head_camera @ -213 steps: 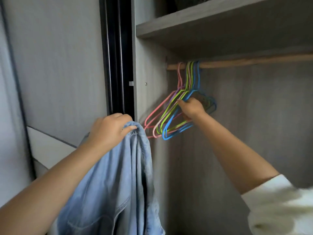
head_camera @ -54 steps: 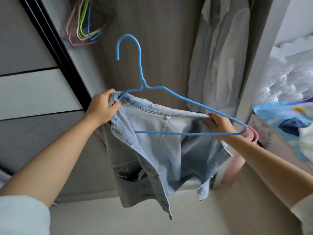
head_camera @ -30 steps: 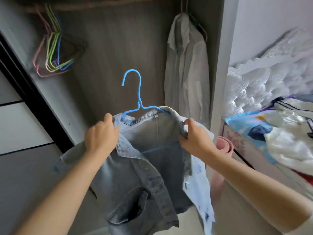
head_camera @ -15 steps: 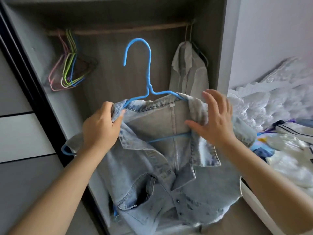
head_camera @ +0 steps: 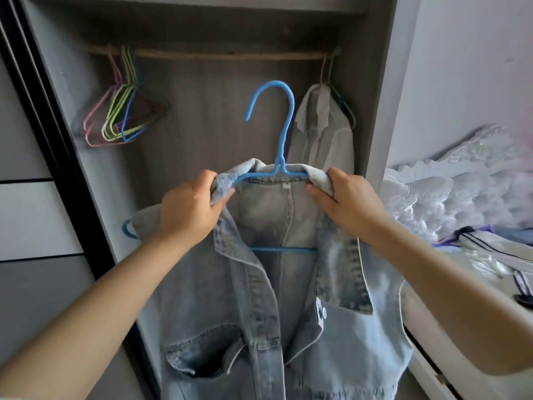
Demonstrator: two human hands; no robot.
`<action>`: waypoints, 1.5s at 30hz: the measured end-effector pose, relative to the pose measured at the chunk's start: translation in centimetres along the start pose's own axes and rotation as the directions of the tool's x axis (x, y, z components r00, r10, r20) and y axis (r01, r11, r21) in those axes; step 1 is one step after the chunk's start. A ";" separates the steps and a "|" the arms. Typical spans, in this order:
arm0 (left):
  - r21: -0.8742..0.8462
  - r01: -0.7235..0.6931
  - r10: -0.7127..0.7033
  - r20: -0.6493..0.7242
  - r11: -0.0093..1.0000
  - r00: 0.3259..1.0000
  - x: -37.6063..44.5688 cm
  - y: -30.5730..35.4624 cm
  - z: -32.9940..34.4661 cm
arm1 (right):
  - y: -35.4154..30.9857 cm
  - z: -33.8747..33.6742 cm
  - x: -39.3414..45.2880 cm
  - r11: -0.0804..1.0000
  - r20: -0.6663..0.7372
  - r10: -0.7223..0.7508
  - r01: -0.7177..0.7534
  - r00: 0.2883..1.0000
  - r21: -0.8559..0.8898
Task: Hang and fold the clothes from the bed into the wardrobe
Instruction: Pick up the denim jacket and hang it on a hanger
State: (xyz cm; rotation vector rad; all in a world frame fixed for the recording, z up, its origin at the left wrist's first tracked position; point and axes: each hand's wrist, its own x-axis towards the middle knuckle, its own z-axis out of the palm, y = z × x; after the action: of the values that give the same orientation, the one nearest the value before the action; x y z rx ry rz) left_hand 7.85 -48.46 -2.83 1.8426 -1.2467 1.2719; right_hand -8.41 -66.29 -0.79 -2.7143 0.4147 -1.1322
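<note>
While gripped at both ends of its collar, denim jacket (head_camera: 277, 298) hangs open-fronted on blue hanger (head_camera: 274, 157), held up before the wardrobe (head_camera: 380, 116) opening. Head view: left hand (head_camera: 187, 212) curled round the left collar end and the hanger wire beneath it, right hand (head_camera: 343, 203) pinching the right collar end the same way, fingers of both clamped on cloth. Hanger shoulders lying crosswise between the two hands, long axis running left to right, roughly level; lower bar showing through the open front. Hook standing upright above the collar midpoint, its open tip curling toward the left, well below the rail (head_camera: 225, 55) and in front of it. Rail parallel to the hanger's long axis, bare in its middle stretch, between the bunch of empty hangers (head_camera: 121, 119) at left and a pale shirt (head_camera: 323, 131) already hung at right. Both hands about equally near the hook. Likely next: lift straight up and forward onto that bare stretch. More clothes (head_camera: 490, 255) lying on the bed at right.
</note>
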 end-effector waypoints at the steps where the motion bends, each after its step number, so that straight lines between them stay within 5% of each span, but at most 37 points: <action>1: -0.033 0.065 -0.065 0.011 0.997 0.998 0.1 -0.1 0.0 | 0.2 -0.1 0.3 1.000 0.023 0.021 -0.021 1.000 -0.004; 5: -0.136 0.509 -0.511 0.017 0.850 0.859 0.7 -0.9 -0.4 | 2.2 -0.7 1.5 0.985 0.075 0.108 -0.096 0.991 -0.140; 7: -0.058 0.546 -0.542 0.078 0.836 0.837 0.7 -1.7 -0.5 | 3.0 -0.7 1.2 0.964 0.133 0.092 -0.055 0.987 -0.260; 11: -0.002 0.430 -0.429 0.074 0.903 0.900 0.6 -1.9 -0.9 | 2.9 -1.2 0.2 0.921 0.176 0.044 0.029 0.983 -0.389; 16: -0.067 0.024 -0.017 0.092 0.997 0.996 -0.8 1.5 -2.7 | 2.6 -3.0 0.8 0.920 -0.020 0.042 -0.046 0.999 -0.390; 17: -0.006 -0.093 0.091 0.243 0.996 0.966 -1.6 3.4 -2.7 | 2.3 -3.3 0.9 0.927 -0.067 0.056 -0.077 0.996 -0.366; 19: 0.072 -0.285 0.189 0.590 0.956 0.785 -3.1 6.1 -1.7 | 1.4 -3.7 1.0 0.933 -0.123 0.052 -0.092 0.991 -0.347; 21: -0.015 -0.137 0.108 0.697 0.991 0.709 -3.3 6.4 -0.5 | 0.6 -3.6 0.5 0.927 -0.113 0.013 -0.054 0.994 -0.370; 22: -0.066 -0.033 0.067 0.625 0.997 0.778 -2.4 5.9 -0.5 | 0.4 -3.5 0.2 0.929 -0.111 -0.002 -0.039 0.994 -0.368; 23: -0.090 0.033 0.006 0.403 0.995 0.915 -1.9 4.9 -0.2 | 0.3 -3.5 -0.2 0.935 -0.116 -0.003 -0.038 0.993 -0.353; 25: -0.030 0.033 -0.033 0.020 0.999 0.999 -0.8 3.3 0.8 | 0.2 -3.6 -0.7 0.947 -0.149 0.005 -0.053 0.989 -0.317; 29: -0.098 0.047 -0.035 0.120 0.994 0.992 0.3 3.9 1.9 | 0.2 -3.5 -1.3 0.960 -0.188 0.009 -0.062 0.982 -0.273; 32: -0.053 0.015 -0.012 0.047 0.998 0.999 1.2 3.3 2.6 | 0.7 -3.3 -1.8 0.979 -0.148 -0.006 -0.025 0.989 -0.205; 39: -0.005 -0.059 0.059 -0.062 0.998 0.996 2.7 1.8 6.0 | 4.3 -4.5 -1.3 0.997 0.344 0.075 -0.077 0.936 -0.007; 42: -0.054 -0.004 0.002 -0.042 0.999 0.999 3.6 1.9 7.6 | 4.8 -3.4 -0.5 0.987 0.296 0.111 -0.139 0.949 0.075; 45: -0.033 0.194 -0.186 0.171 0.980 0.968 5.9 1.8 9.2 | 5.9 -2.1 1.9 0.979 0.220 0.186 -0.200 0.957 0.043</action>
State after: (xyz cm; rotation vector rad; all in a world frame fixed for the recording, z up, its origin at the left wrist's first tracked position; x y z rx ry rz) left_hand 10.43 -59.10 -1.06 2.0124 -1.1429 0.9921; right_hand -9.76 -72.62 0.46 -2.6334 0.5832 -0.7775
